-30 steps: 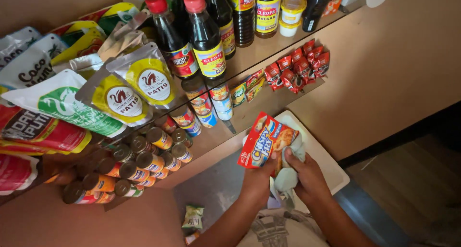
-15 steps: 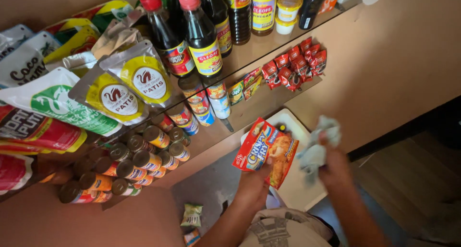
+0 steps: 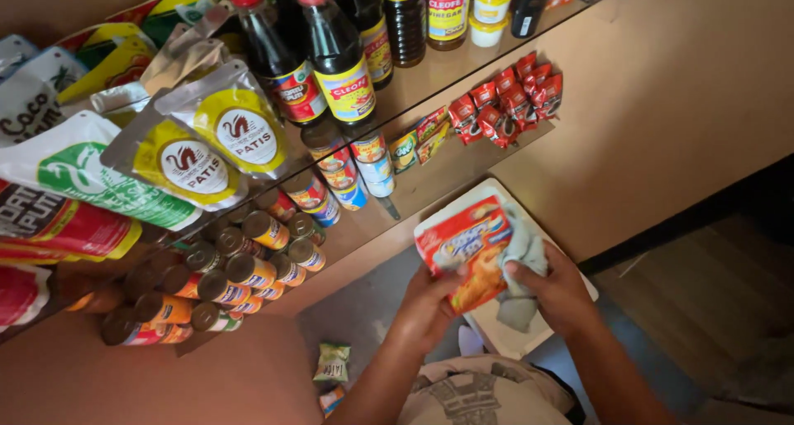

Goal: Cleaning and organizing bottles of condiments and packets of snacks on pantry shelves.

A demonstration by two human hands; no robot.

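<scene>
My left hand grips the lower edge of a red and orange snack packet, held up in front of the lower shelf. My right hand presses a pale grey-green cloth against the packet's right side, fingers closed on the cloth. Both hands sit over a white lid or board that lies below them.
A wooden shelf unit holds dark sauce bottles, white and yellow pouches, several small cans and red sachets. A small green packet lies on the floor. A wooden panel rises on the right.
My right hand swung out to the right with the cloth, then came back onto the packet. The packet stayed raised in my left hand.
</scene>
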